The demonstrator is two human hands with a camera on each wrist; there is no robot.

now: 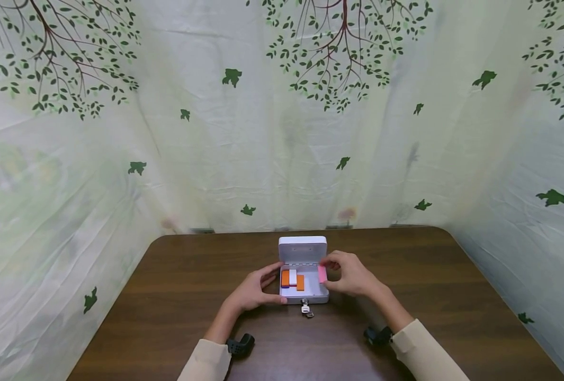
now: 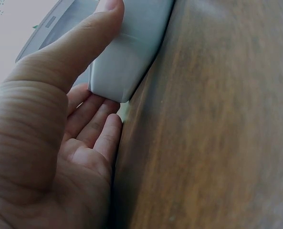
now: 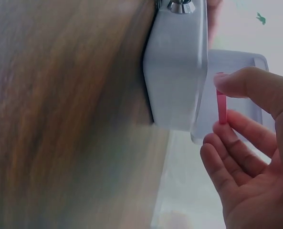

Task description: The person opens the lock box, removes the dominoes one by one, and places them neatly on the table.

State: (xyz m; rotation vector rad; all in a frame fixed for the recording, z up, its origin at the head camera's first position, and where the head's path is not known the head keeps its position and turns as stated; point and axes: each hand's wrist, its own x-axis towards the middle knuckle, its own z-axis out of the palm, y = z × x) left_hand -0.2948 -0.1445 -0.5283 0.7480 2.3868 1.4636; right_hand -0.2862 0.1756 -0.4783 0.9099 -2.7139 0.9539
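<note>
A small white metal lockbox [image 1: 315,299] stands on the table with its hinged lid [image 1: 303,250] raised. My left hand [image 1: 253,288] holds the box by its left side, thumb at the front corner and fingers toward the back. In the left wrist view, the thumb [image 2: 79,45] lies against the box wall. My right hand [image 1: 350,274] pinches a thin pink block [image 3: 222,107] between thumb and fingertips, over the box's right edge. Inside, at the left, lie orange blocks [image 1: 300,283] and a white block [image 1: 293,277]; a bit of blue shows below one orange block.
Keys [image 1: 305,309] hang from the lock at the box's front. The brown wooden table [image 1: 191,307] extends around the box, its back edge near a leaf-printed cloth [image 1: 291,174]. Black bands [image 1: 240,345] sit on both wrists.
</note>
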